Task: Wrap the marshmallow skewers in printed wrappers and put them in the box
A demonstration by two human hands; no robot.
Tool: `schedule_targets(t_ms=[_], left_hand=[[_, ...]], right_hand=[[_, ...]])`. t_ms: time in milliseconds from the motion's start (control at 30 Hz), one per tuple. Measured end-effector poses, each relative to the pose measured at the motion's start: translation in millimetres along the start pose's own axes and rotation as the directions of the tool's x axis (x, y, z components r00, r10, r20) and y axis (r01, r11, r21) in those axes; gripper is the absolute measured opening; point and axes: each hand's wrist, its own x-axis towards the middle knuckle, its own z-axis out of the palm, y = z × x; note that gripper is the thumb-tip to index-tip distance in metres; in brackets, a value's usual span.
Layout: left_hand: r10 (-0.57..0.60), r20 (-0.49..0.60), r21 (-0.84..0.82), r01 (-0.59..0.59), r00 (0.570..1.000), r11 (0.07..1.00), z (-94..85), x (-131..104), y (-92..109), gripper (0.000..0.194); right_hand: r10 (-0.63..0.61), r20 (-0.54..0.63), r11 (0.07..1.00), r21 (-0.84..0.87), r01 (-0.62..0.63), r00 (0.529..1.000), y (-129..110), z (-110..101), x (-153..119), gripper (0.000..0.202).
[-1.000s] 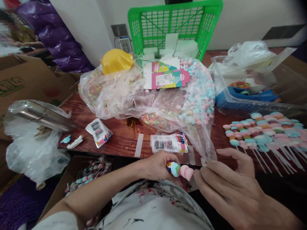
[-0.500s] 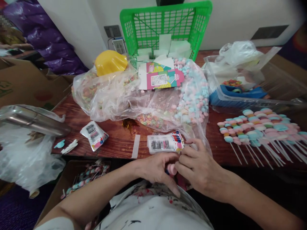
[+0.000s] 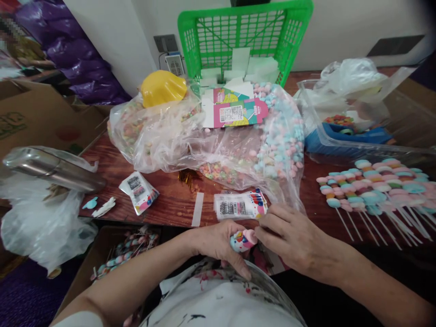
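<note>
Cradling a candy stick in front of the body, just off the near edge of the desk, the person appears to be at the step of fitting it into a printed wrapper. The left hand carries the load: its fingers curl around the wrapped part, while the thumb stands away from it, pointing down toward the shirt. The wrapper covers most of what shows of the candy, and a pink marshmallow sticks out at the end facing the right hand. That hand has its fingers bent and bunched at the pink tip; the thumb is hidden, so whether they pinch the candy or only press on it cannot be told. The next move seems to call for easing the pink end and the wrapper's edge into line with a light touch, since marshmallow looks soft enough to dent, and the left grip would need to stay loose enough for the film to slide. Just beyond the hands lies a stack of wrappers, with a second stack farther left. To the right, unwrapped candy sticks lie heaped on the desk, their white sticks pointing toward the near edge.
</note>
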Motion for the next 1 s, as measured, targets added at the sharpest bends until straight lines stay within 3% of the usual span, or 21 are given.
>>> schedule_targets(t_ms=[100, 200, 267, 400, 533, 733, 867, 1000], left_hand=[[-0.003, -0.032, 0.016, 0.003, 0.999, 1.0, -3.0, -2, -5, 0.052], [0.109, -0.162, 0.101, -0.093, 0.981, 0.99, -3.4, -5, -12, 0.045], [0.22, -0.275, 0.218, -0.162, 0.936, 0.962, -0.7, -7, -16, 0.04], [0.366, -0.422, 0.505, -0.12, 0.83, 0.855, 7.8, -11, -20, 0.03], [0.479, -0.445, 0.603, -0.142, 0.757, 0.785, 10.9, -16, -24, 0.026], [0.5, -0.47, 0.547, -0.204, 0.727, 0.812, 5.0, -28, -33, 0.042], [0.472, -0.516, 0.577, -0.117, 0.714, 0.808, 2.0, -36, -37, 0.046], [0.522, -0.518, 0.708, -0.003, 0.677, 0.706, 1.9, -37, -41, 0.038]], right_hand=[[0.028, 0.071, 1.0, 0.006, -0.029, 0.997, 0, 0, -1, 0.019], [0.102, 0.096, 0.995, 0.001, -0.103, 0.99, -1, -3, -5, 0.021], [0.141, 0.116, 0.99, -0.014, -0.14, 0.983, -4, -4, -6, 0.021], [0.148, 0.143, 0.987, -0.079, -0.138, 0.979, -13, 0, -1, 0.02], [0.204, 0.131, 0.975, -0.115, -0.189, 0.97, -23, 13, 12, 0.021], [0.267, 0.113, 0.964, -0.028, -0.265, 0.957, -26, 20, 25, 0.021], [0.256, 0.066, 0.965, 0.036, -0.259, 0.964, -25, 11, 28, 0.027], [0.253, 0.048, 0.967, -0.016, -0.253, 0.966, -30, 12, 30, 0.029]])
